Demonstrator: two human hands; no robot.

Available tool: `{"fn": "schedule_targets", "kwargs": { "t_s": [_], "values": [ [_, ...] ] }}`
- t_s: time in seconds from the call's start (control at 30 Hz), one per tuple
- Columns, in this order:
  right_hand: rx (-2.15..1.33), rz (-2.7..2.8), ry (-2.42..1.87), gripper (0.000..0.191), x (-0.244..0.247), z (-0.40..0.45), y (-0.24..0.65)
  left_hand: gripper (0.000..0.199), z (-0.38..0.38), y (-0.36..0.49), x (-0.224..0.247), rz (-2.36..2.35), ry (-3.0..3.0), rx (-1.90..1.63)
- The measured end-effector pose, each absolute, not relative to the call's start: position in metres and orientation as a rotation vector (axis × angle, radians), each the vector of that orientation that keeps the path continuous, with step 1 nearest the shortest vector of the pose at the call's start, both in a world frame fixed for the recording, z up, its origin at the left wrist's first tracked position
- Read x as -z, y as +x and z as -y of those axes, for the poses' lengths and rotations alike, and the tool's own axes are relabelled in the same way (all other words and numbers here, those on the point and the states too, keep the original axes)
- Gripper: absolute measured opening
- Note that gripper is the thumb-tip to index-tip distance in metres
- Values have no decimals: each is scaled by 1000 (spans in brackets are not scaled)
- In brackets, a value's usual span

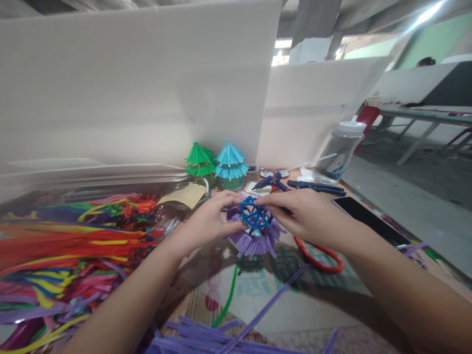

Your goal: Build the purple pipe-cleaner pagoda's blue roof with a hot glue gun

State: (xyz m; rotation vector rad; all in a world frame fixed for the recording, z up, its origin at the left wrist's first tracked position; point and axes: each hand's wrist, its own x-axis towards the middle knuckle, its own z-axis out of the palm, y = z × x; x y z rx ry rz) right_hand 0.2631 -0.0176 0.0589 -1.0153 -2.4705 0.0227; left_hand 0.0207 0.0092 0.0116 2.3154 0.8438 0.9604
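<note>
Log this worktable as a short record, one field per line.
Left hand: holding blue lattice
Right hand: pinching lattice's upper edge
Around lattice: purple fringe
Behind: green tree, turquoise tree, glue gun
Right side: phone, lidded bottle
Left side: multicoloured pipe cleaners
Nearest edge: purple pipe cleaners

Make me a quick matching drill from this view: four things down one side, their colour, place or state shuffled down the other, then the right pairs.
Things
1. blue frame
2. green tree
3. phone
4. bottle

Descriptions
A. clear, with a white lid
B. standing beside the light blue tree
C. between the fingers of the left hand and right hand
D. lying flat, screen dark

Right pairs: 1-C, 2-B, 3-D, 4-A
</note>
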Motion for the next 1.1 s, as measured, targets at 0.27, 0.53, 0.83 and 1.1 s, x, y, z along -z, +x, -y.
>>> {"fn": "schedule_targets", "kwargs": {
  "t_s": [0.27,0.53,0.83,1.1],
  "values": [
    [49,2499,-1011,27,-58,23,261,32,-7,22,-11,-842,2295,-989],
    [0,2508,-991,26,-60,25,260,33,-7,22,-13,-851,2296,-963],
    [57,2497,-1060,22,-63,29,262,33,-7,21,-12,-842,2311,-962],
    [21,2492,-1078,15,-63,31,261,31,-6,22,-15,-864,2309,-940]
  ]
}}
